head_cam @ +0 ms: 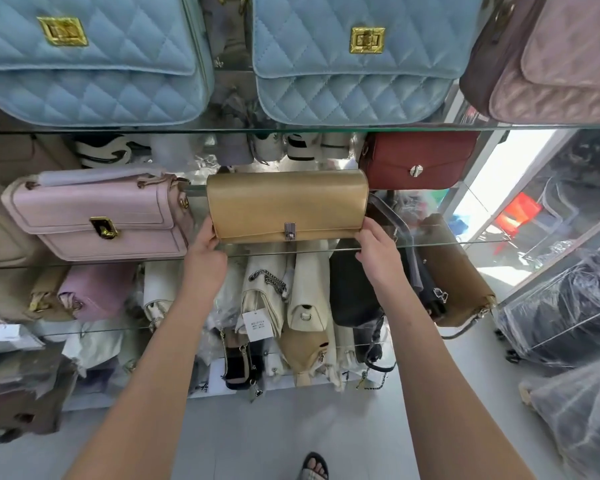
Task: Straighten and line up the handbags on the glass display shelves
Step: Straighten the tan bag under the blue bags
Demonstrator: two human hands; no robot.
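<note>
A gold clutch bag [286, 204] with a silver clasp stands upright on the middle glass shelf [430, 244]. My left hand [205, 256] grips its lower left corner and my right hand [378, 252] grips its lower right corner. To its left on the same shelf stands a pale pink handbag [97, 216] with a gold clasp, slightly tilted. To the right and further back sits a dark red bag [418, 161]. Two light blue quilted bags [87, 57] [357, 57] and a mauve quilted bag [561, 57] line the upper shelf.
Lower shelves hold several crowded white, tan, black and lilac bags [291, 299], some with tags and chains. A tan bag [458, 271] leans at the right end. Plastic-wrapped dark goods [561, 313] stand on the floor at right. My sandalled foot [314, 465] is below.
</note>
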